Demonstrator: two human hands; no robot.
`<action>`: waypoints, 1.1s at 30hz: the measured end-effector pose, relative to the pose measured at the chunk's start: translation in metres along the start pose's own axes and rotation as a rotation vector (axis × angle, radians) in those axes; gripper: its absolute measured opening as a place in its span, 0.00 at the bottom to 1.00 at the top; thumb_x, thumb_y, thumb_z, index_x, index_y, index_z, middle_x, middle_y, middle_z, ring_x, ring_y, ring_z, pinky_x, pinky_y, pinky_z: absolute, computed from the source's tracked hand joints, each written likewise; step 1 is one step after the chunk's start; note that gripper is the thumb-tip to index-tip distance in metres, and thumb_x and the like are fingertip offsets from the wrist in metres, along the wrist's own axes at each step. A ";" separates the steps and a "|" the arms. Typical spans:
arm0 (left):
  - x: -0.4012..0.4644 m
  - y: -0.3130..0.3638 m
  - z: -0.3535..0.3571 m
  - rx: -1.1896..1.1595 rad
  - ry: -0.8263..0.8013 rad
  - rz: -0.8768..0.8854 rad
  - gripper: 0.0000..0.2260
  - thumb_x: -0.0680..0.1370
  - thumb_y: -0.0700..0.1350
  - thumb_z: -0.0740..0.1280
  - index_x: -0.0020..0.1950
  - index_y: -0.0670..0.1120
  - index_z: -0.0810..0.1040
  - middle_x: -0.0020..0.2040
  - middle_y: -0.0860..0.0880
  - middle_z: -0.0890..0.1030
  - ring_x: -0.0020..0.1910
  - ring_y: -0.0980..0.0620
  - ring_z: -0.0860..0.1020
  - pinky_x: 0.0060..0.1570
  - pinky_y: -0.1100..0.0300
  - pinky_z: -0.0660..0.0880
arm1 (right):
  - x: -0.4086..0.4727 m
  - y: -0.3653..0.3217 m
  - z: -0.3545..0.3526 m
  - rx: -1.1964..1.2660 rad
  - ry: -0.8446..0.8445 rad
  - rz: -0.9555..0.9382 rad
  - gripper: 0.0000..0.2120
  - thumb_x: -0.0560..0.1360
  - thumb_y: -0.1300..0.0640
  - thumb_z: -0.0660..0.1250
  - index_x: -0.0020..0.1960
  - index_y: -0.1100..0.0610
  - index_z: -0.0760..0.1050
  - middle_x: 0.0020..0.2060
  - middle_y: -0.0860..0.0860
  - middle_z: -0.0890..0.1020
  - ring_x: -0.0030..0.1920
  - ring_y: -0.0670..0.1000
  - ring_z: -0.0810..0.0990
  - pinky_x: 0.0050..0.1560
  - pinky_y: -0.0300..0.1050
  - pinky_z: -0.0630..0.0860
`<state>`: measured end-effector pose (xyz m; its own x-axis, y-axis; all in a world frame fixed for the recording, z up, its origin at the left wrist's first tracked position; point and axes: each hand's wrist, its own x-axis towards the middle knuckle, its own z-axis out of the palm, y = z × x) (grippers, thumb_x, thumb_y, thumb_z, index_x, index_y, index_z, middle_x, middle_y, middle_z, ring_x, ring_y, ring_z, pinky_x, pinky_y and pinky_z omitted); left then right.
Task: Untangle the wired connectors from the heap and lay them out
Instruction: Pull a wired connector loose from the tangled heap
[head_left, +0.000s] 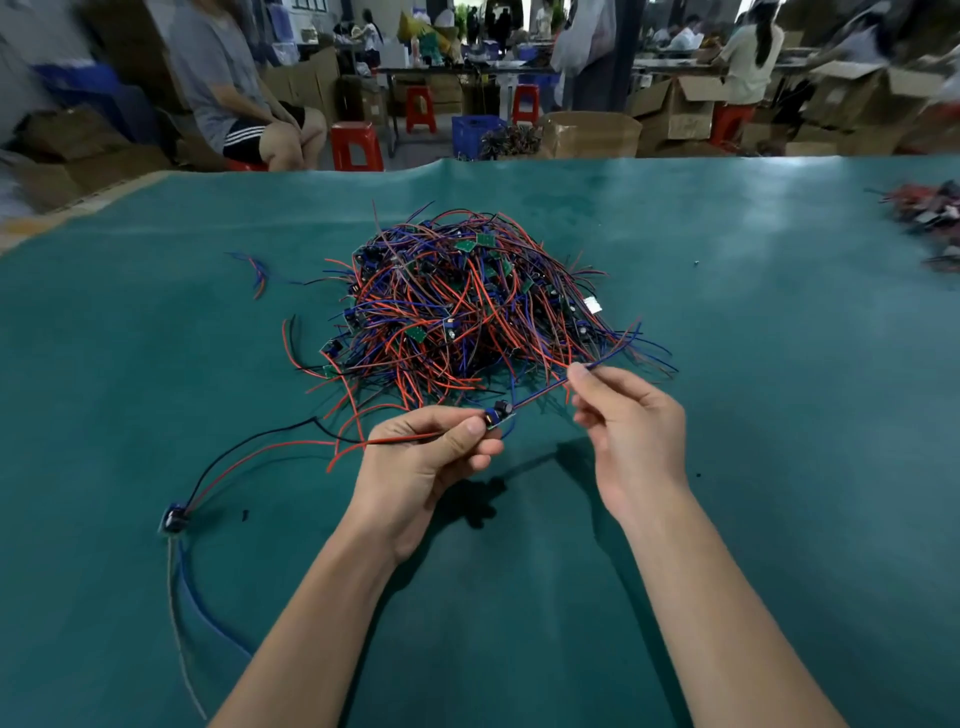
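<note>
Left hand (426, 457) pinches a small connector (500, 413) between thumb and forefinger, fingers curled round it, held just above the green mat (727, 467) in front of the heap (467, 306). Its red and black leads run left under the palm. Right hand (631, 421) pinches the same piece's blue wire (540, 392) near its far end, thumb and fingertip closed on it, wire drawn fairly straight between the two hands. The blue wire's tip reaches the heap's near right edge; can't tell if it is caught there.

One connector (175, 517) already lies laid out at left, black and red leads arcing up toward the heap, blue and pale leads trailing toward the near edge. A stray bit of wire (258, 273) sits left of the heap. Second, smaller pile (930, 223) at far right edge of the mat, blurred.

Handling, as a judgement: each piece looks very light, a tiny board with thin insulated leads. Leads are limp but springy, hold a curve, snag easily on neighbours. Solder joints at the board are likely the weak spot, so pulling hard on a single lead risks tearing it off. Best hold is the board body itself, with the other hand sliding along a lead to free it. Insulation looks smooth, so a firm pinch is needed.
</note>
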<state>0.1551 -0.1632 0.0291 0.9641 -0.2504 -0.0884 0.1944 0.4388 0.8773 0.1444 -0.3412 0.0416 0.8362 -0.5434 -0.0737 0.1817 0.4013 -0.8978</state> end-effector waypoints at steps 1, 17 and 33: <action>0.000 0.000 0.000 0.005 0.006 0.003 0.03 0.66 0.38 0.73 0.38 0.42 0.86 0.38 0.39 0.85 0.35 0.49 0.84 0.35 0.64 0.79 | 0.002 -0.002 -0.003 0.022 0.042 -0.008 0.05 0.72 0.68 0.76 0.40 0.61 0.82 0.30 0.52 0.81 0.31 0.47 0.76 0.33 0.38 0.73; 0.001 0.000 -0.005 0.172 -0.020 0.153 0.11 0.65 0.45 0.78 0.46 0.45 0.87 0.42 0.44 0.86 0.41 0.53 0.83 0.40 0.65 0.75 | -0.026 0.036 0.023 -0.400 -0.321 -0.144 0.13 0.75 0.47 0.72 0.40 0.57 0.83 0.33 0.52 0.83 0.36 0.47 0.79 0.32 0.42 0.73; 0.008 -0.002 -0.013 0.050 0.104 0.065 0.06 0.69 0.38 0.74 0.45 0.41 0.85 0.40 0.43 0.85 0.34 0.54 0.79 0.37 0.66 0.75 | -0.035 0.018 0.018 -0.472 -0.272 -0.490 0.08 0.76 0.58 0.75 0.42 0.46 0.85 0.39 0.44 0.85 0.34 0.43 0.80 0.40 0.38 0.77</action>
<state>0.1650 -0.1552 0.0208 0.9884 -0.1310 -0.0763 0.1238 0.4066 0.9052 0.1274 -0.3013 0.0357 0.8260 -0.3525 0.4399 0.3770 -0.2348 -0.8960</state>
